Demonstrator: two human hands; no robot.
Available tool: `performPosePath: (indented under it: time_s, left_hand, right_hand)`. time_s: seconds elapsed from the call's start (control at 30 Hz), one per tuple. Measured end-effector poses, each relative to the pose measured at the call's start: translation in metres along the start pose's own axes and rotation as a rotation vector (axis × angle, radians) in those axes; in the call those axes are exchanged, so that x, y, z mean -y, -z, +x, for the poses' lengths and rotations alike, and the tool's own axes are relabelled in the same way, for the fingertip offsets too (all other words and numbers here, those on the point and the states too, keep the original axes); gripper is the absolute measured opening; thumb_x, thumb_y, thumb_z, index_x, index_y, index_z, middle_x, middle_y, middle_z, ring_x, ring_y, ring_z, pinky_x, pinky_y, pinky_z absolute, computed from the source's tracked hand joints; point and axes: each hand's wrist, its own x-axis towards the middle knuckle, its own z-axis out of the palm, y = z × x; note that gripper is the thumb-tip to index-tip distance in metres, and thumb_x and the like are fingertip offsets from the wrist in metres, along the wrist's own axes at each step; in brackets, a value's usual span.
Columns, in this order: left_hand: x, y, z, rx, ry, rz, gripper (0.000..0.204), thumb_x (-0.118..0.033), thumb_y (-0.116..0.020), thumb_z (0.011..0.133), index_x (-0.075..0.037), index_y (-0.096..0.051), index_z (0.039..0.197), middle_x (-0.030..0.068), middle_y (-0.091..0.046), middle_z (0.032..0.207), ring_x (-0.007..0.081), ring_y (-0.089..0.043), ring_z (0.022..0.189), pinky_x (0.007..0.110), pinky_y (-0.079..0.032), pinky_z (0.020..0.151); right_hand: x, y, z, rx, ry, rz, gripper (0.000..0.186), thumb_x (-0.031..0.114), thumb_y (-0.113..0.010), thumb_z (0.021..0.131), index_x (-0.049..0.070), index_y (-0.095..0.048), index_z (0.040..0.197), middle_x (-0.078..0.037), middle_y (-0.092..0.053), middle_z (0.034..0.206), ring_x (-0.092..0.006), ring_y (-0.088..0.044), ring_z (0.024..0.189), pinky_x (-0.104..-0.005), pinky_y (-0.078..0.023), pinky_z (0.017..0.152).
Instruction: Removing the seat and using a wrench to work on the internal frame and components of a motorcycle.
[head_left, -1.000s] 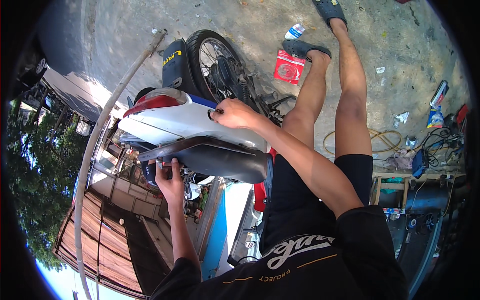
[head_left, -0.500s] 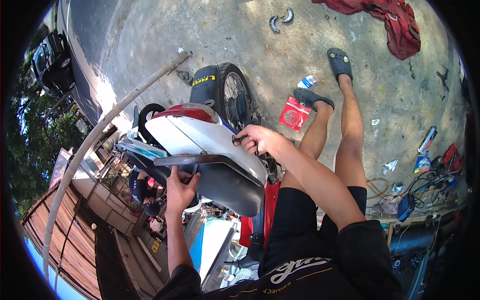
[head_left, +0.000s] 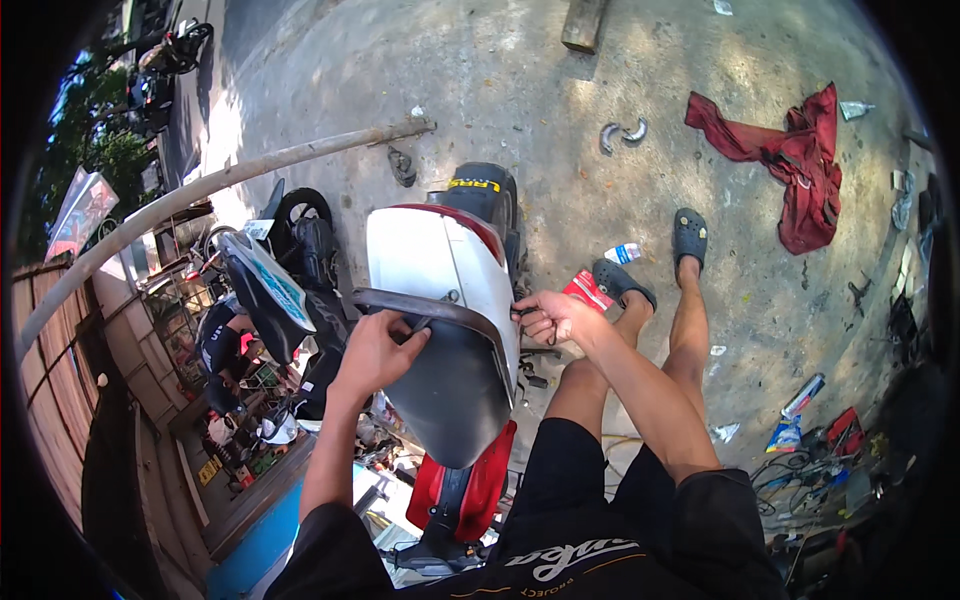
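A motorcycle with a white tail cover (head_left: 410,255) and a black seat (head_left: 450,400) stands in front of me. Across the seat's rear runs a dark grab rail (head_left: 430,305). My left hand (head_left: 380,352) is closed on the left rear corner of the seat, just behind the rail; its thumb lies over the seat and the fingertips are partly hidden. At the right side of the tail cover, my right hand (head_left: 550,318) pinches a small dark key-like piece (head_left: 518,312) against the panel. The fingers hide most of that piece.
On the concrete lie a red cloth (head_left: 800,180), two curved brake shoes (head_left: 623,134), a red package (head_left: 588,290) and a small bottle (head_left: 622,253). A second motorcycle (head_left: 270,290) and a slanting pole (head_left: 250,165) are at left. Cables and tools (head_left: 810,480) lie at lower right.
My view has turned, so the motorcycle now points more straight toward me and more floor shows at right. Both hands keep their places on it.
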Motion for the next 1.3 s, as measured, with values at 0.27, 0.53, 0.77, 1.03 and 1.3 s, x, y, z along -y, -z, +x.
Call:
performPosePath:
  time_s: [0.27,0.53,0.77,1.03,1.3]
  left_hand:
    - [-0.016,-0.032,-0.014,-0.156,-0.06,0.01,0.034,-0.027,-0.063,0.085,-0.007,-0.061,0.111,0.0172,-0.067,0.072,0.0371,-0.065,0.071,0.047,-0.052,0.064]
    - [0.001,-0.031,-0.005,-0.104,-0.06,-0.03,0.043,-0.027,-0.066,0.081,-0.005,-0.058,0.117,0.0218,-0.067,0.08,0.0395,-0.065,0.079,0.047,-0.053,0.071]
    - [0.004,-0.021,-0.005,0.074,0.02,-0.021,0.047,-0.028,-0.068,0.078,-0.003,-0.059,0.116,0.0232,-0.067,0.096,0.0391,-0.064,0.094,0.046,-0.051,0.082]
    - [-0.002,-0.026,-0.002,-0.01,-0.035,-0.045,0.044,-0.025,-0.069,0.077,-0.001,-0.059,0.111,0.0231,-0.067,0.093,0.0387,-0.065,0.09,0.046,-0.052,0.08]
    - [-0.012,-0.023,-0.003,-0.004,0.009,-0.029,0.038,-0.018,-0.066,0.073,-0.003,-0.064,0.108,0.0198,-0.068,0.094,0.0363,-0.066,0.092,0.045,-0.053,0.08]
  right_hand:
    - [-0.021,0.021,-0.008,-0.437,0.688,-1.022,0.023,0.018,-0.049,0.097,-0.001,-0.062,0.092,-0.003,-0.06,0.067,-0.0107,-0.055,0.058,-0.025,-0.044,0.054]
    - [-0.022,0.015,-0.004,-0.622,0.882,-1.416,0.025,0.019,-0.057,0.091,-0.004,-0.067,0.093,-0.01,-0.068,0.07,-0.0149,-0.063,0.062,-0.0299,-0.049,0.061]
    - [-0.015,-0.012,-0.012,-0.569,0.497,-1.101,0.022,0.018,-0.059,0.09,-0.003,-0.063,0.084,-0.005,-0.062,0.069,-0.013,-0.057,0.063,-0.0292,-0.045,0.057]
    - [-0.04,-0.038,-0.037,-0.738,0.968,-1.897,0.026,0.023,-0.058,0.086,-0.002,-0.062,0.092,-0.023,-0.065,0.087,-0.04,-0.064,0.08,-0.0462,-0.051,0.073]
    - [-0.052,-0.027,-0.027,-0.803,1.093,-2.133,0.018,0.014,-0.049,0.091,-0.003,-0.052,0.087,-0.025,-0.059,0.084,-0.0453,-0.057,0.077,-0.0503,-0.046,0.07]
